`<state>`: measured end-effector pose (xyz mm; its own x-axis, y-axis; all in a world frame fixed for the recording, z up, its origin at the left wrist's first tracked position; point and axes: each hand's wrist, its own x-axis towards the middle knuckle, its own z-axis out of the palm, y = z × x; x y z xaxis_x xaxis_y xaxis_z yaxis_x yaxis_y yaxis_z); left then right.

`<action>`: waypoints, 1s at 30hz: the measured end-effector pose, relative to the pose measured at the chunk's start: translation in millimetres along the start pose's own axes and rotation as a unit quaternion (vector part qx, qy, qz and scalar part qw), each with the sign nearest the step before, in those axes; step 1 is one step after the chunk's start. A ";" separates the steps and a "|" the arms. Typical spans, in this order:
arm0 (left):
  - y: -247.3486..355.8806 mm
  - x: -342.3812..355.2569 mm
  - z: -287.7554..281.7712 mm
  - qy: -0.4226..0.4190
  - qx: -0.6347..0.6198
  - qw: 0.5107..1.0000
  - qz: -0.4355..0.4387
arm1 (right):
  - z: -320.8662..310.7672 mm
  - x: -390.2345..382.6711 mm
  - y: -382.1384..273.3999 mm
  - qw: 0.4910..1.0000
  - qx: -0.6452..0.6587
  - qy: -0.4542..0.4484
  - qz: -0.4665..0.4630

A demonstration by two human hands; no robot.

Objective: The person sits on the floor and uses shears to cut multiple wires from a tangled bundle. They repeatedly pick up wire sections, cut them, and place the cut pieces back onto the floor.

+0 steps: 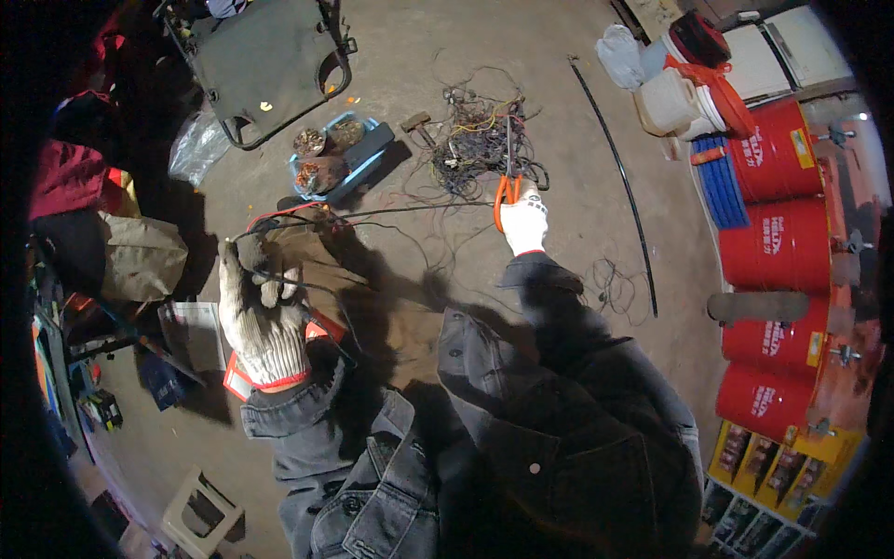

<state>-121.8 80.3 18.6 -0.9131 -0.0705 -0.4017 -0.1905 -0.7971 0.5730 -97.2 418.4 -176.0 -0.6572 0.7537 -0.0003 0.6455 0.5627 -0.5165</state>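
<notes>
My right hand, in a white work glove, is closed around the orange handles of a pair of scissors. The blades point away from me, over a tangled heap of wires on the floor. My left hand, in a worn glove with dirty fingertips, is curled around a black cable. From there the cable stretches right toward the scissors, and a loose length hangs beside the left wrist. How the fingers grip it is partly hidden.
A blue crate with containers of small metal bits stands beyond my left hand. A hammer lies beside the wires. Right of them runs a long black rod. Red drums line the right side. A stool stands lower left.
</notes>
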 end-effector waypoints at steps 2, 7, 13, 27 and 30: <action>4.0 8.1 -4.4 0.013 -0.005 1.000 0.013 | -1.3 -0.8 1.7 1.000 0.015 -0.005 -0.016; 13.5 25.2 -18.8 -0.046 0.009 0.997 0.055 | -12.2 -6.5 7.8 0.947 0.279 -0.158 -0.033; -3.9 34.4 -26.7 -0.070 0.175 0.982 -0.031 | -56.4 -6.5 -18.5 0.661 0.709 -0.241 0.051; -63.1 16.4 -19.9 -0.280 0.456 0.844 -0.044 | -107.5 -32.7 -71.3 0.517 0.768 -0.368 0.083; -74.6 17.6 -22.4 -0.303 0.516 0.797 -0.076 | -107.7 -39.8 -76.8 0.614 0.735 -0.284 0.054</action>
<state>-115.6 125.1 -47.2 -0.7975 0.5329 -0.2828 -0.2251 0.1721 0.9590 -78.8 381.8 -44.1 -0.9408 0.2844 -0.1846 -0.0764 -0.7083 -0.7018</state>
